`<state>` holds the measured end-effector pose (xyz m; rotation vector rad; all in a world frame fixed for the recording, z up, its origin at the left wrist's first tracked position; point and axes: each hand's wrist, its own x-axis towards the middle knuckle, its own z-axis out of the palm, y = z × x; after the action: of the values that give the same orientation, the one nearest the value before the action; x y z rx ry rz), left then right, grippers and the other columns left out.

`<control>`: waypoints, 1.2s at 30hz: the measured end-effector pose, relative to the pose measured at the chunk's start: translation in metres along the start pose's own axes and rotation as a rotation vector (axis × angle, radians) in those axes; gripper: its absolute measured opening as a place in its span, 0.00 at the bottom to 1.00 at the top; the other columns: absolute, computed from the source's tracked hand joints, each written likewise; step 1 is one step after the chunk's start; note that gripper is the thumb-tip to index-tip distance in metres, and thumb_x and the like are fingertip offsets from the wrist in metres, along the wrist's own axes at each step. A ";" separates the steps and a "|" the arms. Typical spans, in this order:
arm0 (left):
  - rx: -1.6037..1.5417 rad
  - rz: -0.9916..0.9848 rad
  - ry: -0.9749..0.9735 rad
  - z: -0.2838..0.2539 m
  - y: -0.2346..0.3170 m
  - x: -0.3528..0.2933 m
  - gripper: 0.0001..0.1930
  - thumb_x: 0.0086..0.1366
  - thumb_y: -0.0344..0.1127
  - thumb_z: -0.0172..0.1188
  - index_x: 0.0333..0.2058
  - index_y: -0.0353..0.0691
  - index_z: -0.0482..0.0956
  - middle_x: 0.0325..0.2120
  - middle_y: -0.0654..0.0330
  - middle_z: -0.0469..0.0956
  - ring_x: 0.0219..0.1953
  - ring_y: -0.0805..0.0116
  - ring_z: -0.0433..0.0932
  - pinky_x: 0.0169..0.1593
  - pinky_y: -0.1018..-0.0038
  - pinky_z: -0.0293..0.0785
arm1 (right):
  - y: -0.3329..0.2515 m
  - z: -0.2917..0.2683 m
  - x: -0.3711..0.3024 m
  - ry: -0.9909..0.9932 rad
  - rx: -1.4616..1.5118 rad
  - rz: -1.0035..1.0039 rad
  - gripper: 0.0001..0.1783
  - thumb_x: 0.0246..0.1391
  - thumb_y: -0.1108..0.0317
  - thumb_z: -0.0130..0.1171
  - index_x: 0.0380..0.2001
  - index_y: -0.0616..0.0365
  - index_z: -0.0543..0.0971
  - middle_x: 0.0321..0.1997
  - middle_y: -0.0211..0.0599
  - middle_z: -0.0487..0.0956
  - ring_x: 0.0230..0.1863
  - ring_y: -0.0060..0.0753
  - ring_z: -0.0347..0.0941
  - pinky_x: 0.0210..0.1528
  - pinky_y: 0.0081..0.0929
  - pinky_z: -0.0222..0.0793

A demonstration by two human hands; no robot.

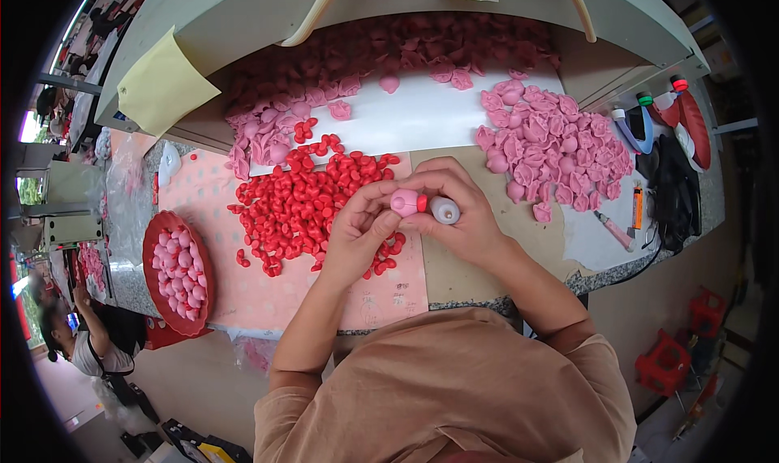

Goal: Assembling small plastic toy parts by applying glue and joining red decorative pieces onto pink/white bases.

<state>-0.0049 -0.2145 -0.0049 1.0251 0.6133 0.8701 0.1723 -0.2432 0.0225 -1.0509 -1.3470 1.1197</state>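
Above the front edge of the bench, my left hand (357,228) pinches a small pink rounded plastic piece (403,202) between thumb and fingers. A red plastic piece (422,203) sits against its right side; whether they are joined, I cannot tell. My right hand (471,219) curls around a small whitish bottle with a nozzle (445,211), and its fingertips reach the red piece. A heap of loose red plastic pieces (296,207) lies just left of my hands. To their right is a pile of pink petal-shaped pieces (560,150).
A red basin (207,301) of pink pieces stands at the left. More pink pieces (389,41) lie under the grey hood (235,29). Right are a craft knife (614,230), an orange lighter (637,207) and a black cloth-like item (675,195). Another person (89,341) works far left.
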 end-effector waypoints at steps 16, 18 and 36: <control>0.007 -0.018 0.062 -0.001 -0.002 -0.001 0.16 0.63 0.28 0.55 0.49 0.34 0.68 0.44 0.62 0.72 0.46 0.76 0.70 0.45 0.80 0.69 | 0.004 -0.005 0.005 -0.010 -0.305 -0.239 0.20 0.43 0.71 0.66 0.43 0.55 0.78 0.41 0.36 0.71 0.42 0.33 0.70 0.44 0.26 0.67; 0.129 0.094 -0.023 -0.009 0.001 0.003 0.15 0.63 0.27 0.55 0.49 0.34 0.69 0.43 0.61 0.72 0.45 0.76 0.71 0.43 0.80 0.70 | 0.005 -0.009 0.005 -0.045 -0.328 -0.263 0.20 0.42 0.71 0.67 0.43 0.56 0.78 0.40 0.36 0.72 0.42 0.33 0.70 0.43 0.26 0.68; -0.284 -0.110 -0.080 -0.005 -0.009 -0.003 0.14 0.63 0.32 0.57 0.47 0.38 0.71 0.43 0.62 0.75 0.43 0.77 0.74 0.43 0.80 0.72 | 0.010 -0.004 0.003 -0.113 -0.213 -0.250 0.22 0.40 0.70 0.69 0.43 0.56 0.77 0.44 0.38 0.68 0.46 0.34 0.68 0.48 0.28 0.65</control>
<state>-0.0071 -0.2167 -0.0148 0.7586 0.4591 0.7898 0.1761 -0.2385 0.0131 -0.9487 -1.6665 0.8735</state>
